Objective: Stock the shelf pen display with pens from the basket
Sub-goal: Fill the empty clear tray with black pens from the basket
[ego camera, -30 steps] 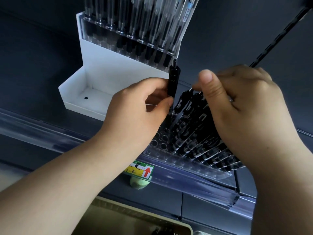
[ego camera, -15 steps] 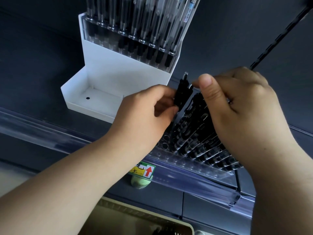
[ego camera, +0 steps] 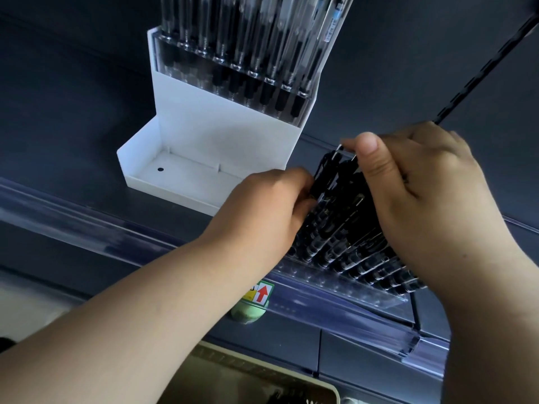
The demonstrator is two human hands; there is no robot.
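Observation:
A clear acrylic pen display (ego camera: pixel 335 282) leans on the dark shelf, its holes filled with several black pens (ego camera: pixel 347 228). My left hand (ego camera: pixel 262 211) pinches one black pen (ego camera: pixel 322 173) at the left edge of the row, its lower end down among the others. My right hand (ego camera: pixel 417 182) curls over the tops of the standing pens, thumb pressed on their clips. The cream rim of the basket (ego camera: pixel 326 386) shows at the bottom edge, with dark pens inside.
A white stand (ego camera: pixel 204 135) at the back holds several clear-barrelled pens (ego camera: pixel 262 48); its front tray is bare. A clear price rail (ego camera: pixel 350 316) runs along the shelf edge with a red-arrow label (ego camera: pixel 262 293). A slotted upright (ego camera: pixel 481 62) rises at right.
My left hand has tilted the black pen to the right and lowered it from upright above the display into the row of pens. My right hand stayed on the pen tops.

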